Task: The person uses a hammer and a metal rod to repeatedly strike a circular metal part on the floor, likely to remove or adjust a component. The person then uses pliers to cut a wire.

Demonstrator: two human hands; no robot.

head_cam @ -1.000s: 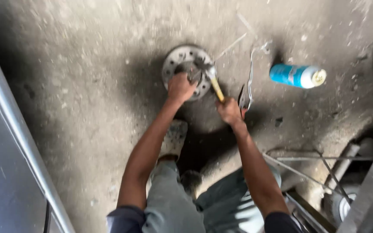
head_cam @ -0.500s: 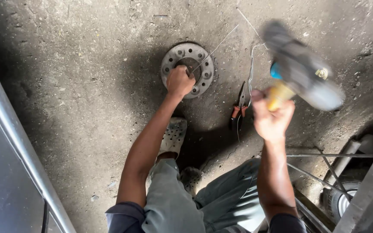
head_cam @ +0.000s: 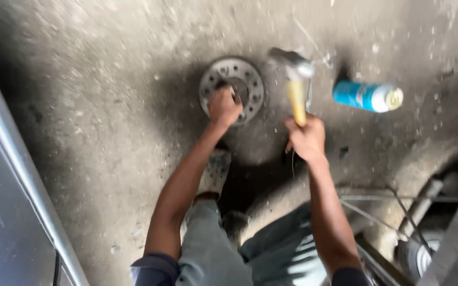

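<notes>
Rough, stained concrete floor point(head_cam: 107, 106) fills the view, and everything lies directly on it. The left hand point(head_cam: 223, 107) is clenched over the near part of a round metal hub disc point(head_cam: 232, 89), which lies flat on the floor, its ring of bolt holes showing beyond and to both sides of the fingers point(head_cam: 219, 98); whether something small is pinched inside that fist cannot be told. The right hand point(head_cam: 306, 139) is closed around the lower end of a hammer's yellow handle point(head_cam: 296, 100), with the dark hammer head point(head_cam: 287, 58) raised beyond the fingers and just to the right of the disc.

The disc is judged heavy, rigid and probably greasy, so it is best steadied from above or taken by its rim. The hammer is judged top-heavy and stiff, and is best gripped low on the handle, as shown.

Farther right of the hammer, well apart from both hands, a blue spray can point(head_cam: 367, 96) lies on its side. Nearer the body, a worn shoe point(head_cam: 214, 172) rests just below the left wrist.
</notes>
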